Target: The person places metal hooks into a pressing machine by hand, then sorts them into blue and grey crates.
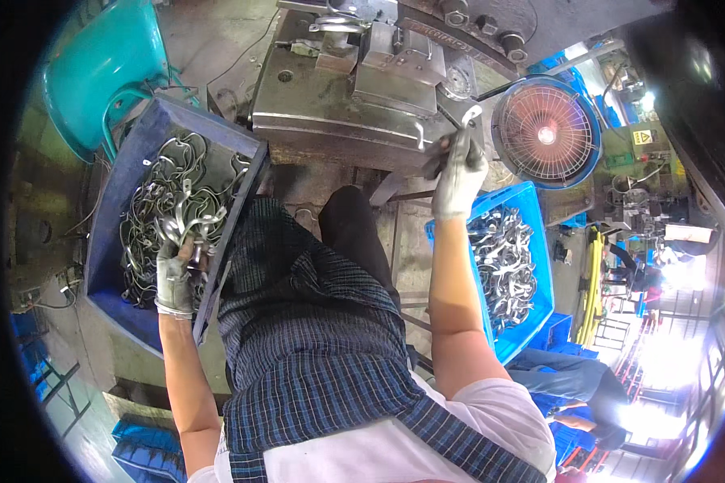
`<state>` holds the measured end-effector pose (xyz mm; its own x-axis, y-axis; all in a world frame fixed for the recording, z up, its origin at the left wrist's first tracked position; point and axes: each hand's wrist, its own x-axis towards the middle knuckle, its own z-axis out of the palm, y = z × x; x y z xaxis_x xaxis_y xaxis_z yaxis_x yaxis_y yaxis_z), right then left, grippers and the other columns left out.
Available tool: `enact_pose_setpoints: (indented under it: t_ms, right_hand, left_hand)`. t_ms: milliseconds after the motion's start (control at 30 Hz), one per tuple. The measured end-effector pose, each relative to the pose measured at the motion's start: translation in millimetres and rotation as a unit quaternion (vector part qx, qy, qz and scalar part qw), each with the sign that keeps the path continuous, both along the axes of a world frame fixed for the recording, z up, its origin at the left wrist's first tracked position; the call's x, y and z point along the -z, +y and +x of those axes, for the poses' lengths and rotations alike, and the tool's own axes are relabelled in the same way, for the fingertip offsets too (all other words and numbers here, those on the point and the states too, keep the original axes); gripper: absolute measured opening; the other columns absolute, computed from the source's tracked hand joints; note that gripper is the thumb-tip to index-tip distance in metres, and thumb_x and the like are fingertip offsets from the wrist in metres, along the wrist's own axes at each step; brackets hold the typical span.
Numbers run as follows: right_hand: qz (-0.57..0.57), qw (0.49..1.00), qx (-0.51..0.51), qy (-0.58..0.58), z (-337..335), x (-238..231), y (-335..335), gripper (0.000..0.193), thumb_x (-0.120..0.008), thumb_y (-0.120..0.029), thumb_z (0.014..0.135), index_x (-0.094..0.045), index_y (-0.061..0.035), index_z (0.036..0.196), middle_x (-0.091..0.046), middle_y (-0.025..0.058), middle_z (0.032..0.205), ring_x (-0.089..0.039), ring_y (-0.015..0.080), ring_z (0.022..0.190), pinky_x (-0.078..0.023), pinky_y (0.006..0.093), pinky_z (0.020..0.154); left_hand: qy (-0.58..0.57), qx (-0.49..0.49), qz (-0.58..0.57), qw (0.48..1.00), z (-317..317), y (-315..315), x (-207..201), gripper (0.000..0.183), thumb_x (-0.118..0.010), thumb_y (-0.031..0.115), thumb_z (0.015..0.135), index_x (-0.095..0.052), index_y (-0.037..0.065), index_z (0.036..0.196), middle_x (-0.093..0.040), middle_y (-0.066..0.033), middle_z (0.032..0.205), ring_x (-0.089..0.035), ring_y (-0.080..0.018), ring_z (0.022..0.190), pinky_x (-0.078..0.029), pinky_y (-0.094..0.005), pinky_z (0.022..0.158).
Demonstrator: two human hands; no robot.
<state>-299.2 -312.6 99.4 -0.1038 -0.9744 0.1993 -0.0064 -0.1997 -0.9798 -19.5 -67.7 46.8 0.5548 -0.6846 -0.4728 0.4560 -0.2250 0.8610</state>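
Both my hands wear pale work gloves with darkened fingers. My left hand is inside the dark blue bin, its fingers closed on a bunch of shiny curved metal pieces. Similar bent metal pieces lie loose around it. My right hand is raised at the front right of the metal machine, apart from its bed. Its fingers are closed, and a small bright metal piece sticks up past the fingertips. A dark blurred shape beside these fingers cannot be made out.
A light blue bin full of metal pieces stands beside my right arm. Beyond it is a round caged fan. A green chair stands behind the dark blue bin. At the lower right, another person's arm shows.
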Motion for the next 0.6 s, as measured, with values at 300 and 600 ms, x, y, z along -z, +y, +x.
enact_pose_setpoints:
  t_ms: [300, 600]
  right_hand:
    - [-0.026, 0.991, -0.036, 0.125, 14.2, 22.9, -53.2, 0.024, -0.058, -0.026, 0.079, -0.058, -0.0035, 0.071, -0.052, -0.0008, 0.053, -0.040, 0.0050, 0.035, -0.029, 0.0199, 0.035]
    - [-0.118, 0.971, -0.003, 0.207, 7.9, 40.0, -65.8, 0.015, -0.060, -0.015, 0.077, -0.061, -0.0001, 0.078, -0.056, -0.0014, 0.064, -0.044, 0.0045, 0.058, -0.037, 0.0199, 0.054]
  left_hand:
    - [0.032, 0.068, -0.054, 0.996, -23.7, -17.5, -26.6, 0.026, -0.046, 0.030, 0.084, -0.050, 0.004, 0.089, -0.050, -0.0022, 0.062, -0.040, -0.0076, 0.044, -0.031, -0.0188, 0.042]
    - [-0.043, 0.045, -0.026, 0.998, -46.2, -37.7, -40.9, 0.026, -0.052, 0.024, 0.081, -0.051, 0.001, 0.092, -0.052, -0.0031, 0.061, -0.043, -0.0070, 0.043, -0.029, -0.0177, 0.037]
